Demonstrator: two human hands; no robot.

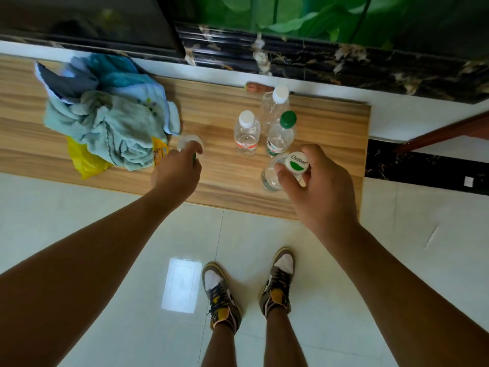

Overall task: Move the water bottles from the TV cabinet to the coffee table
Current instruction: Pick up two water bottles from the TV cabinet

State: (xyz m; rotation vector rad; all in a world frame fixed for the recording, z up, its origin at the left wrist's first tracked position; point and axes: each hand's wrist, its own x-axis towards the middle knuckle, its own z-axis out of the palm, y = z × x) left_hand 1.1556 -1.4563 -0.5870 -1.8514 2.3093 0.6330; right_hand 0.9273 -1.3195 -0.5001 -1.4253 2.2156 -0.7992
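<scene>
Lift both bottles straight up so you don't clip the three still standing on the TV cabinet [211,102]; the green-capped bottle [281,133] stands just behind your right hand [320,181]. Right fingers are closed round the neck of the white-capped bottle [280,169], cap showing. Left hand [176,173] is wrapped over a blurred bottle [189,141] just right of the towel pile [105,112]; contact looks firm. Coffee table isn't in view.

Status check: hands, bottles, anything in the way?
Left hand grip on one bottle, right hand grip on Cestbon bottle. Three bottles stand on cabinet. Cloth pile left, clear.
</scene>
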